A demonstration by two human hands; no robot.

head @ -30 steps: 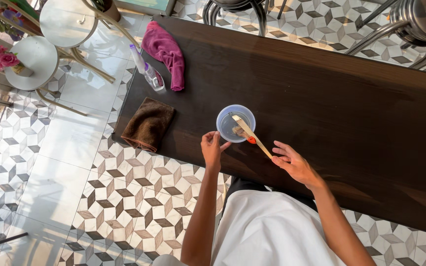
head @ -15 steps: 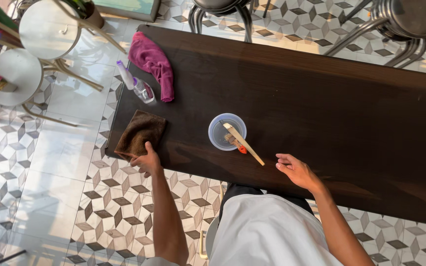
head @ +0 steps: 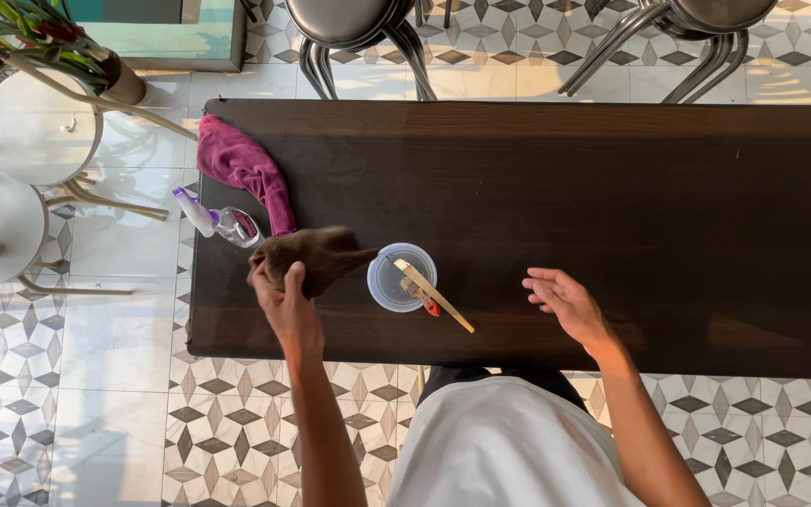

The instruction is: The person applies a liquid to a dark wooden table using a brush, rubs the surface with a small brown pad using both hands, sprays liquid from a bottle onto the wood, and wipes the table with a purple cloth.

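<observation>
The left hand [head: 285, 299] grips a bunched dark brown cloth [head: 319, 255] near the dark wooden table's [head: 612, 188] left edge, between a clear spray bottle [head: 221, 222] and a clear plastic bowl [head: 400, 278]. The right hand [head: 563, 300] hovers open, empty; bare tabletop lies beyond.

L arm reaches fwd, forearm bare, left hand [head: 285, 296] w/ fingers curled shut in a grip, thumb on top, knuckles toward camera. R arm bent, stretched fwd; right hand [head: 563, 302] flat-ish, palm down, fingers loosely spread & pointing left, holding nothing. Hands well apart.
</observation>
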